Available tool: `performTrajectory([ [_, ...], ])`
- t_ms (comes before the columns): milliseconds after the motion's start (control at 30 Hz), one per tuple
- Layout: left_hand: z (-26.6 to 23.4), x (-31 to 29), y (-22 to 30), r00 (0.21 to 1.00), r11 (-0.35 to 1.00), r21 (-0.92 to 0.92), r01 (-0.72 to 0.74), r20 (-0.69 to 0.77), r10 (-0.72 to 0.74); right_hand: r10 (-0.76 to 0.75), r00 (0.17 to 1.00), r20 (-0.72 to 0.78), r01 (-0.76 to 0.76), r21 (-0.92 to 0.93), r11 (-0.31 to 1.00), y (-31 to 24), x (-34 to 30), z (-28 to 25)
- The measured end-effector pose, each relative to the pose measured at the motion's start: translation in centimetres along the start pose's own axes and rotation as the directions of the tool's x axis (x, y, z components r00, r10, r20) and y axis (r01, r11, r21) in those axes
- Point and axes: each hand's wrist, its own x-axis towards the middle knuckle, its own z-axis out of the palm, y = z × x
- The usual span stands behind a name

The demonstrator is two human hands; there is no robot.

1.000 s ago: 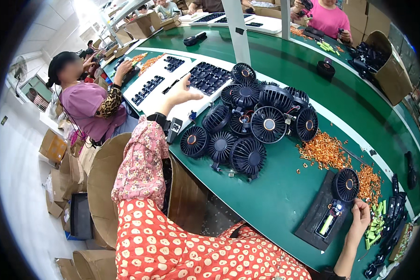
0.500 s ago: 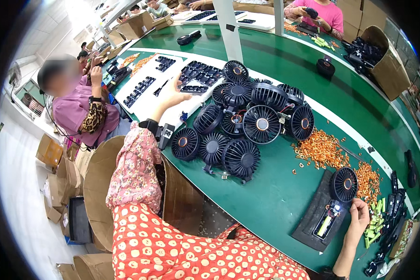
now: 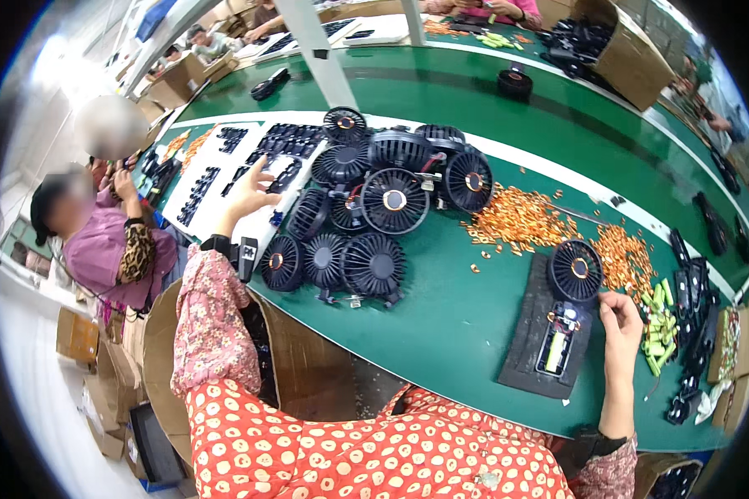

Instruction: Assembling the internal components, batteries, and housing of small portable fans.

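Observation:
A black handheld fan (image 3: 575, 271) lies on a dark mat (image 3: 520, 359). Its handle is uncovered, showing a light green battery cell (image 3: 556, 353) and some wiring. My right hand (image 3: 621, 323) has thumb and fingers closed at the lower right edge of the fan head. My left hand (image 3: 248, 198) reaches far left with fingers apart and nothing in them. It hovers at a white tray (image 3: 262, 151) that holds rows of small black parts (image 3: 295, 143). Between my hands is a pile of black fan heads (image 3: 395, 201), some with wires and small boards showing.
Orange ring-shaped pieces (image 3: 520, 218) lie heaped beyond the mat. Green battery cells (image 3: 659, 331) and black casings (image 3: 695, 312) sit at the right. A cardboard box (image 3: 304, 349) stands below the table edge at left. A co-worker in purple (image 3: 112, 254) sits to the left.
My view has turned to the right, so the scene sits further left. My left hand stays over the tray with fingers more spread. My right hand remains at the fan's edge.

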Motion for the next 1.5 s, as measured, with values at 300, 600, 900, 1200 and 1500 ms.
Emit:
performTrajectory([
  [300, -2.6, -1.5, 2.1, 0.957, 0.999, 0.018, 0.032, -0.289, -0.026, -0.078, 0.990, -0.121, 0.094, 0.136, 0.986, -3.9, -0.4, -0.3],
  [600, 10.0, -21.2, 34.7, 0.737, 0.680, -0.517, -0.519, 0.132, 0.663, -0.166, 0.894, 0.415, -0.124, 0.587, 0.800, -10.3, -3.1, 2.7],
  [900, 17.2, -21.9, 37.9, 0.719, 0.227, -0.938, 0.263, 0.347, 0.602, -0.190, 0.933, 0.307, -0.052, 0.634, 0.772, -9.9, -1.6, -0.1],
  [1200, 20.3, -24.2, 35.9, 0.429, -0.280, -0.361, 0.890, 0.451, 0.783, -0.324, 0.755, 0.569, -0.222, 0.688, 0.691, -8.0, -0.1, 1.0],
  [1500, 18.0, -25.5, 37.1, 0.887, 0.810, -0.385, -0.443, -0.057, 0.458, -0.026, 0.977, 0.213, -0.117, 0.628, 0.769, -3.9, 1.7, -3.3],
])
